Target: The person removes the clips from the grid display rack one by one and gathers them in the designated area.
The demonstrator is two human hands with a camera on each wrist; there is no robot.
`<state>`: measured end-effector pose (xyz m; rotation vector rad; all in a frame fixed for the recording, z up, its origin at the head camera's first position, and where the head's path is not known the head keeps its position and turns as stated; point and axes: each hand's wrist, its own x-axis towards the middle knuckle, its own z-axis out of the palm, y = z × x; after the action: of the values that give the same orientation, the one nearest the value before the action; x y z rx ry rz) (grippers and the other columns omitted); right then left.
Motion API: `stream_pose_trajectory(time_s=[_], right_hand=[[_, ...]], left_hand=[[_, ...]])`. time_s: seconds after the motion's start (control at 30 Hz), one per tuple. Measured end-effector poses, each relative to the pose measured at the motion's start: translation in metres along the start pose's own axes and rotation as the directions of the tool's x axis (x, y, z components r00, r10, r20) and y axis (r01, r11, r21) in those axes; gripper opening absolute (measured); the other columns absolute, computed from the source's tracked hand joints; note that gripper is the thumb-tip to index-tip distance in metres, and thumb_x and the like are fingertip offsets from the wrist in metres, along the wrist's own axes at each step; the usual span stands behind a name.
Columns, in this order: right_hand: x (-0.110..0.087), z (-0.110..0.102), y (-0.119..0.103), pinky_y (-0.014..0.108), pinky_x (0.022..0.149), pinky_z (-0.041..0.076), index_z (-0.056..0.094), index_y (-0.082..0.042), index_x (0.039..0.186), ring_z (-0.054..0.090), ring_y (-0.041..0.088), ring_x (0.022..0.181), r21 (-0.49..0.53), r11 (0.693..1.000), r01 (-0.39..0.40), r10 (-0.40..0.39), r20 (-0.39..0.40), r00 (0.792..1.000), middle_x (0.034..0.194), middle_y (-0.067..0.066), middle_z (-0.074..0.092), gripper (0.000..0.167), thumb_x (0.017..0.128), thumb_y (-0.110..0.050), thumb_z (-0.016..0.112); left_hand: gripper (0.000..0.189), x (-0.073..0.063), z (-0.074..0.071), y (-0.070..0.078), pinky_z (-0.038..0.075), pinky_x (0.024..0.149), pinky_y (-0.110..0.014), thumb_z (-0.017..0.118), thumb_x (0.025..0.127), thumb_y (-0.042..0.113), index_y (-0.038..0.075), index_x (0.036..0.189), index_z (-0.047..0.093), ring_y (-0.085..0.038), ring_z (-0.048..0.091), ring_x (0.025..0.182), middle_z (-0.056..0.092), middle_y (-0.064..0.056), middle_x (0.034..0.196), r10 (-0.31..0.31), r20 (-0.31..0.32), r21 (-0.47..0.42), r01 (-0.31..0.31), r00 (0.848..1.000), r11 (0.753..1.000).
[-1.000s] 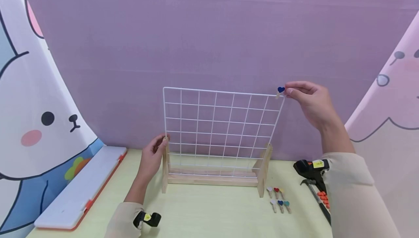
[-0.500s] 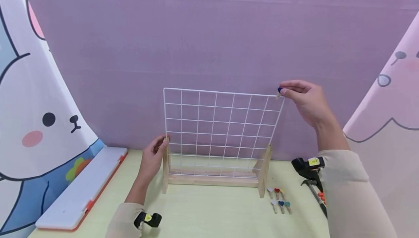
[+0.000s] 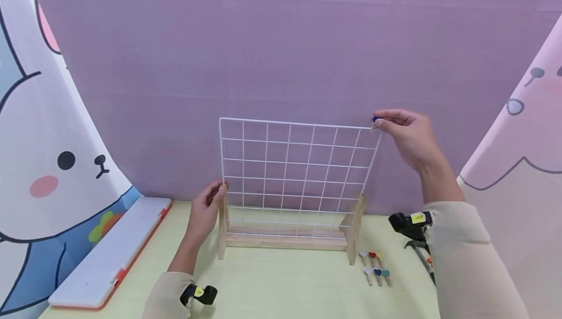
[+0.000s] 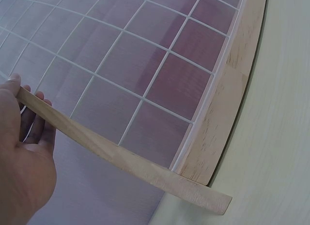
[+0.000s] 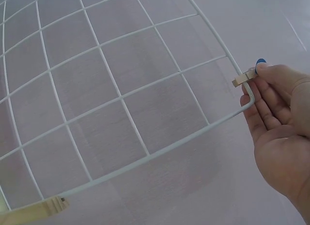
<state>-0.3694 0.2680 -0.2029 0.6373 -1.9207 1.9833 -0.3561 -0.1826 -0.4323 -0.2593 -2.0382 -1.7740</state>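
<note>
A white wire grid panel (image 3: 298, 172) stands upright in a wooden stand (image 3: 285, 242). At its top right corner my right hand (image 3: 410, 136) pinches a small wooden clothespin (image 5: 244, 78) with a blue heart on it. In the right wrist view the clothespin sits across the top wire, close to the rounded corner. My left hand (image 3: 205, 211) grips the upper end of the stand's left upright (image 4: 121, 155), thumb on one side and fingers on the other.
Several heart clothespins (image 3: 377, 272) lie in two rows right of the stand. A hammer (image 3: 420, 255) lies farther right, partly behind the right sleeve. A flat white case (image 3: 110, 255) with a red edge lies at the left. A purple cloth (image 3: 281, 46) hangs behind.
My right hand has moved slightly left, bringing the blue heart clothespin onto the grid's top wire near the corner. The left hand keeps its place on the stand.
</note>
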Motion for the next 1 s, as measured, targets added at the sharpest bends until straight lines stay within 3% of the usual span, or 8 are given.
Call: stream_pose_trajectory(time_s=[0.5, 1.0], right_hand=[[0.000, 0.002, -0.001, 0.015, 0.091, 0.054, 0.082, -0.008, 0.099, 0.075, 0.006, 0.084, -0.025, 0.999, 0.035, -0.036, -0.045, 0.998, 0.090, -0.004, 0.081, 0.016, 0.091, 0.003, 0.075], [0.000, 0.003, -0.010, 0.013, 0.089, 0.054, 0.081, -0.007, 0.100, 0.071, 0.001, 0.087, -0.063, 0.996, 0.069, -0.074, -0.080, 0.994, 0.090, -0.006, 0.080, 0.019, 0.092, 0.006, 0.071]], left_hand=[[0.042, 0.001, 0.000, -0.001, 0.047, 0.091, -0.006, 0.058, 0.107, 0.033, 0.007, 0.139, 0.062, 0.006, 0.060, 0.109, 0.066, -0.016, 0.139, -0.007, 0.001, 0.004, 0.007, 1.000, 1.000], [0.042, 0.003, 0.000, -0.003, 0.048, 0.091, -0.006, 0.058, 0.107, 0.033, 0.006, 0.138, 0.062, 0.006, 0.060, 0.108, 0.067, -0.017, 0.138, -0.003, -0.003, 0.002, 0.003, 1.000, 1.000]])
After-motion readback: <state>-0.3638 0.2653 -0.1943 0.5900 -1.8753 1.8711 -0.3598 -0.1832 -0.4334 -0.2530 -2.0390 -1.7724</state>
